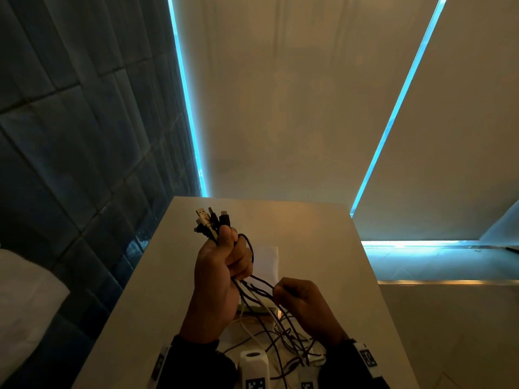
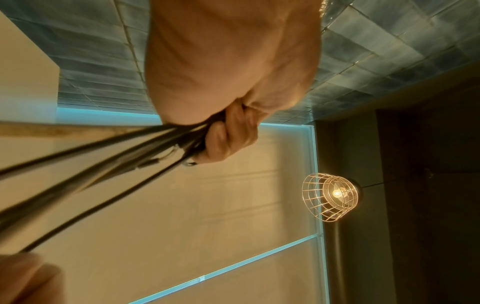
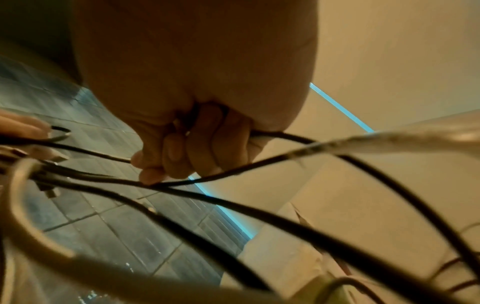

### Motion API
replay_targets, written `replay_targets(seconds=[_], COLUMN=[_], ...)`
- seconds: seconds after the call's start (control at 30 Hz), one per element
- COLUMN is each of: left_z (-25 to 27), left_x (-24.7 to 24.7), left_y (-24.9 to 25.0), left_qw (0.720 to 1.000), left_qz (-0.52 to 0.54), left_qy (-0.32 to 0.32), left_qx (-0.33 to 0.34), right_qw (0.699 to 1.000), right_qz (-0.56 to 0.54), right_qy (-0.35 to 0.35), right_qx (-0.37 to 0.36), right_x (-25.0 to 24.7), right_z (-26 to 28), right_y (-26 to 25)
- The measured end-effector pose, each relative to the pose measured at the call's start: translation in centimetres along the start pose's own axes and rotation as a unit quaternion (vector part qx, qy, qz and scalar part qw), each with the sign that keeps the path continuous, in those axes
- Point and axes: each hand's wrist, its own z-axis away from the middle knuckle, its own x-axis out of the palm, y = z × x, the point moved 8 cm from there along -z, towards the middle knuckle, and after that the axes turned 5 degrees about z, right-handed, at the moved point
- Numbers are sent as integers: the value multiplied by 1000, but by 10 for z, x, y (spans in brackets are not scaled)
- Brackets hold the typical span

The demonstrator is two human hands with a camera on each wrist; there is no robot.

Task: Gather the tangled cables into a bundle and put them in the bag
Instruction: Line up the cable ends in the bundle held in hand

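Note:
My left hand [image 1: 224, 265] is raised above the white table [image 1: 323, 248] and grips a bunch of black and white cables [image 1: 261, 301] in its fist. Their plug ends [image 1: 210, 220] stick up above my thumb. The loose lengths hang down in a tangle toward the table. My right hand [image 1: 297, 301], lower and to the right, pinches a black cable [image 3: 280, 135] that runs from the bunch. In the left wrist view the fingers [image 2: 228, 135] curl round the strands [image 2: 116, 156]. A pale flat bag [image 1: 266, 262] lies on the table behind my hands.
A dark tiled wall [image 1: 84, 136] stands on the left, pale blinds [image 1: 295, 94] with lit blue edges behind the table. A caged lamp [image 2: 331, 196] hangs overhead. Something white [image 1: 25, 299] sits low at the left.

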Motion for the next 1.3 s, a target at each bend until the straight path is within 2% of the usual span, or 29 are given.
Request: replay_targets(seconds=[0.37,0.5,0.6,0.67,0.73,0.87,1.0,1.1,1.3], left_z=[2,1,0,-1,0,4,7,8,6], left_x=[-1,-6,-11,-13,-14,-14,-12,-10,0], left_y=[6,6,2,-2,-7,-12,-15,-13,-3], left_qw=[1000,999,995,992,989,985,980,986,996], left_qz=[-7,-27,-77,-98,-110,-117,-143,-104,44], left_qy=[8,28,52,62,74,95,94,86,49], left_qx=[-27,-33,-46,-56,-70,-84,-99,-93,-54], right_qw=[996,986,977,976,978,973,972,976,992], right_qz=[53,93,90,48,-28,-126,-141,-142,-105], right_qy=[13,55,147,192,202,180,118,73,11], right_qx=[77,128,129,91,34,-77,-144,-146,-74], right_x=[8,-5,-28,-42,-50,-51,-30,-17,-6], right_z=[2,7,4,-1,-6,-3,5,6,2], right_y=[71,93,72,38,-5,-79,-114,-114,-88])
